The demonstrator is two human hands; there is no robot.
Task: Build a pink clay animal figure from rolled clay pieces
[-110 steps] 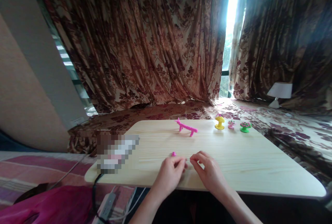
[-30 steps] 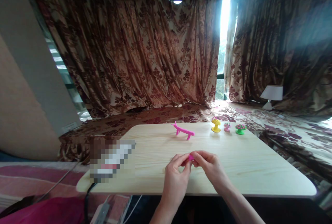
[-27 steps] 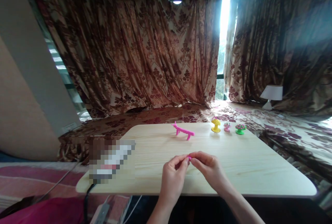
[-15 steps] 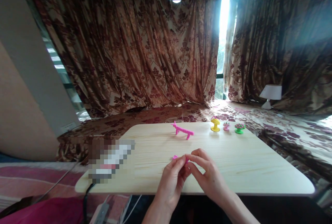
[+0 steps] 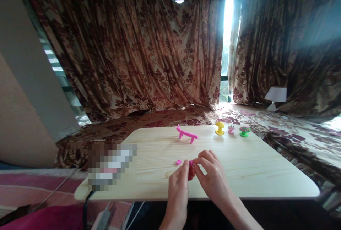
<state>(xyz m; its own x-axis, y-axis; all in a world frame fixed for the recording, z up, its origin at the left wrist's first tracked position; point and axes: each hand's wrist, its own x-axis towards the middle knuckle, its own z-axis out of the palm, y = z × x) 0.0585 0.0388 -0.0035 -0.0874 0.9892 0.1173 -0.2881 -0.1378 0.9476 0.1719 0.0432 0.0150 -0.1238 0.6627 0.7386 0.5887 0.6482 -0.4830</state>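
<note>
Above the near middle of the table, my left hand (image 5: 179, 180) and my right hand (image 5: 211, 171) meet at the fingertips. Between them they pinch a small piece of pink modelling clay (image 5: 191, 163), mostly covered by the fingers. Just left of my left fingertips, another small pink piece (image 5: 178, 162) lies on the table. Farther back stands a pink four-legged animal figure (image 5: 188, 135) with a long thin body and pointed head. Neither hand touches it.
Toward the back right of the pale wooden table (image 5: 266, 173) stand a yellow mushroom-shaped figure (image 5: 220, 128), a small pink one (image 5: 231, 129) and a green one (image 5: 244, 131) with pink dots. A blurred-out item (image 5: 113, 166) lies at the left, and a white lamp (image 5: 276, 97) stands beyond.
My left hand has turned more upright and shifted slightly right, uncovering more of the loose pink piece. Both hands still pinch the clay. The whole view has shifted slightly.
</note>
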